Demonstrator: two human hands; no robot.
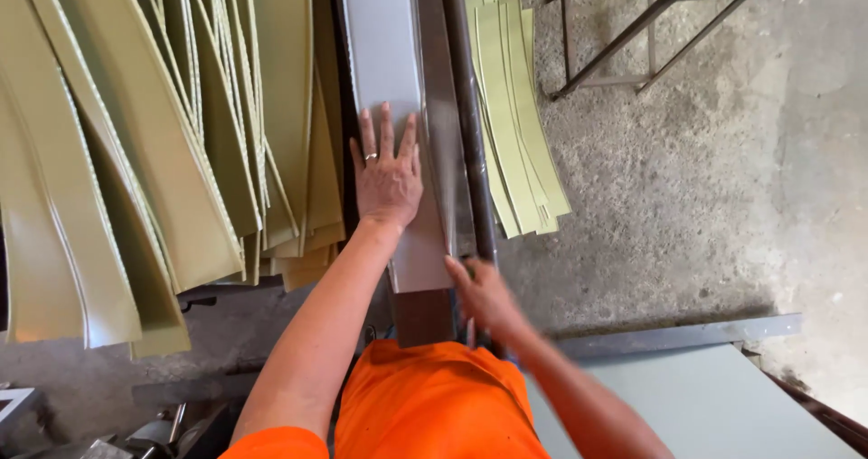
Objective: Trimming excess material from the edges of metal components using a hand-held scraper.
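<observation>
Plainly, label by label:

Left hand: the left hand (387,177) lies flat, fingers spread and palm down, on the grey metal sheet (384,70), just left of its fold; a ring shows on one finger.

Right hand: the right hand (482,293) is blurred at the near end of the dark bar (468,106); its fingers curl toward the bar, but whether they actually clasp it cannot be told.

Grey metal sheet: long and narrow, it runs away from the person along the bending machine (423,314), its right edge turned up against the dark bar.

Left of the machine: a fan of olive-green strips (154,151) overlaps across the left side, several with pale edges.

Right of the machine: a smaller stack of olive-green strips (515,115) lies on the concrete floor (687,197), just beside the bar.

Far right corner: a metal frame stand (651,25) rests on the floor, well apart from the hands.

Near right: a pale grey panel (705,405) reaches toward the lower right corner.

Clothing: an orange shirt (434,405).
</observation>
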